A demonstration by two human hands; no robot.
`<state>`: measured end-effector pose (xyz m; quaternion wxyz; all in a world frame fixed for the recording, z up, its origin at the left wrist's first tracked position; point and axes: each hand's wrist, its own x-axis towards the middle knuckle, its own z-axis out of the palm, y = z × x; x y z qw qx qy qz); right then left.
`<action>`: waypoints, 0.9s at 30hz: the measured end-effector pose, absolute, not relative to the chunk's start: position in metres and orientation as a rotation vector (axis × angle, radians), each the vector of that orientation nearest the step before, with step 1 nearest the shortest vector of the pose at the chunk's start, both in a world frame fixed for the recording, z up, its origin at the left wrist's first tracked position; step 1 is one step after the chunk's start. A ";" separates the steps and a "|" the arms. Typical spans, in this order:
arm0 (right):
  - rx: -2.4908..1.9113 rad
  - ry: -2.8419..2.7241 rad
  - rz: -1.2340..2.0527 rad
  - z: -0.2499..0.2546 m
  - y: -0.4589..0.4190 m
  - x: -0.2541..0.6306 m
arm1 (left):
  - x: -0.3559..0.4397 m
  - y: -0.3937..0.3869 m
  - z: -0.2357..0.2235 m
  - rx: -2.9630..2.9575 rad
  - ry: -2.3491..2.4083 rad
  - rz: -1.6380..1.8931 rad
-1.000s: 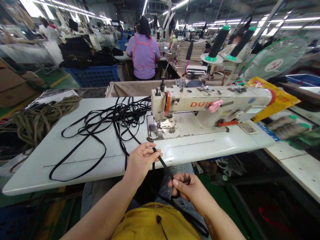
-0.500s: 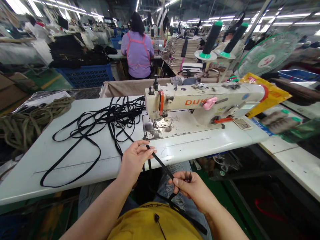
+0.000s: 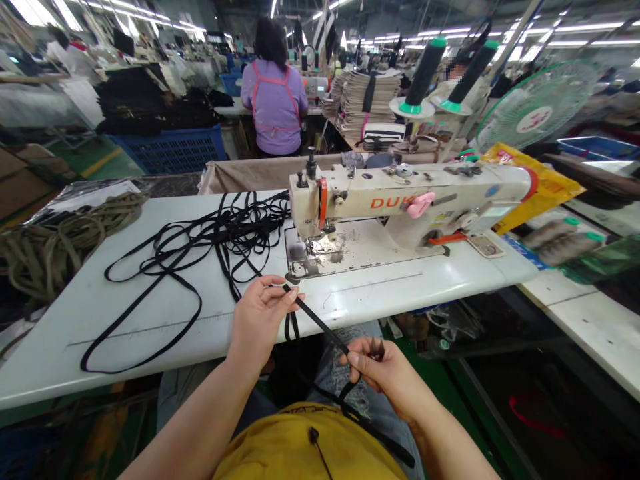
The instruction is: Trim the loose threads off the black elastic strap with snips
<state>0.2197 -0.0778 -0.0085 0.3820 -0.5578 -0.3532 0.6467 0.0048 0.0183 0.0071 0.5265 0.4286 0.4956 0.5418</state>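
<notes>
sewing machine looms at one o'clock from the hands, its head just beyond the left fingertips, on a white table. at ten o'clock a loose black tangle spreads across the tabletop, crowding the left side; farther out, nearer nine, lies a heap of olive straps. two thread cones stand at one o'clock behind the machine, with a fan and a yellow bag at two. a co-worker in purple sits at twelve, back turned.

the hands are apart, both pinching one black strap: it runs straight from the left hand toward four o'clock to the right hand, then trails over the lap toward five. two dark points poke from the right hand; the rest is hidden.
</notes>
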 end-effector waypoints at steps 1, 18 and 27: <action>-1.423 -0.910 1.648 -0.009 -0.078 0.220 | 0.004 0.018 0.008 1.040 1.186 1.298; -1.434 -1.123 1.538 -0.015 -0.075 0.224 | 0.003 0.016 0.016 1.040 1.185 1.279; -1.461 -1.152 1.540 -0.025 -0.075 0.228 | 0.002 0.017 0.017 1.045 1.183 1.280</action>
